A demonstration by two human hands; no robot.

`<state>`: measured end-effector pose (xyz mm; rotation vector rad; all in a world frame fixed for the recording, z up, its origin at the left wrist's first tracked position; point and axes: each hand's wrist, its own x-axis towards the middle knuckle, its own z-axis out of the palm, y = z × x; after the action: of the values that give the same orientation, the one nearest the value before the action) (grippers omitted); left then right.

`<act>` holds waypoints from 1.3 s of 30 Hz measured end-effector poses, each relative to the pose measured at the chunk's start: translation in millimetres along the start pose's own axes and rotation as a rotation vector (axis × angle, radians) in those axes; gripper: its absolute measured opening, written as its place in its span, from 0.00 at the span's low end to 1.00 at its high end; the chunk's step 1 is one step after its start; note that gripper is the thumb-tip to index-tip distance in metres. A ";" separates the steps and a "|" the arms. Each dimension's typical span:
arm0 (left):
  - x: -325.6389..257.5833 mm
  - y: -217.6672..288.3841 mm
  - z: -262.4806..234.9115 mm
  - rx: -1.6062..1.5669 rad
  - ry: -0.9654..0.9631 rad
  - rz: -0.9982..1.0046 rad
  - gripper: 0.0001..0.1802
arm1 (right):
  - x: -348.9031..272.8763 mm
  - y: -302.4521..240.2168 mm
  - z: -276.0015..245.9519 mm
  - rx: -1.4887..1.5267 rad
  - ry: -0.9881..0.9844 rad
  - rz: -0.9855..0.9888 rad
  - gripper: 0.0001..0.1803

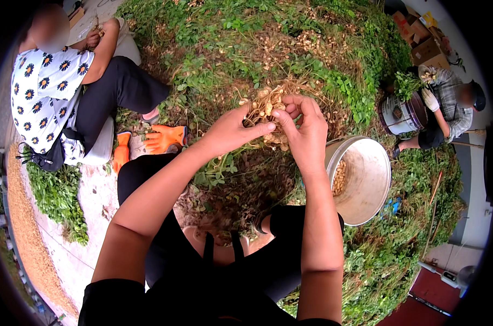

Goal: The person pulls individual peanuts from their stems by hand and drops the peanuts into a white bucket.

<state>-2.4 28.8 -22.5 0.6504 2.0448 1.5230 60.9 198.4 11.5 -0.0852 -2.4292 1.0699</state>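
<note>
Out in front of me, both hands are at a bunch of peanuts on their roots [269,103], pale pods hanging among thin dry strands. My left hand [231,131] is closed round the bunch from the left, its thumb stretched across toward the right. On the other side my right hand [305,122] has its thumb and curled fingers closed at the pods; the exact pod in the pinch is hidden. Right of my right forearm stands a white bucket [368,185], tilted toward me, with loose peanuts [339,177] inside.
A heap of green peanut plants [322,32] spreads ahead and to the right. Orange gloves [162,139] lie left of my knee. One person [53,92] sits at left; another [447,103] works at right by a bucket [403,114]. Peanuts [32,233] line the left edge.
</note>
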 end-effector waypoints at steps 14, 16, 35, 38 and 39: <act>-7.3 -20.0 -21.4 0.224 0.033 -0.058 0.31 | 17.4 32.2 -43.3 1.095 0.135 0.428 0.12; -9.8 -25.7 -22.2 0.162 -0.036 -0.035 0.41 | 17.6 24.3 -35.3 1.017 0.064 0.486 0.09; -6.0 1.9 -27.3 -0.158 -0.134 -0.171 0.29 | 0.0 6.9 -8.2 -0.331 -0.036 -0.083 0.07; -2.8 8.7 -20.3 -0.151 -0.087 -0.175 0.31 | -4.6 26.6 -3.0 -0.183 0.037 -0.078 0.08; -1.7 6.4 -23.0 -0.194 -0.091 -0.172 0.32 | -4.5 25.8 -6.0 0.133 -0.093 0.119 0.09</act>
<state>-15.6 12.8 -10.5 0.4484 1.8076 1.5371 64.2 219.2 -5.1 -0.1403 -2.4537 1.3121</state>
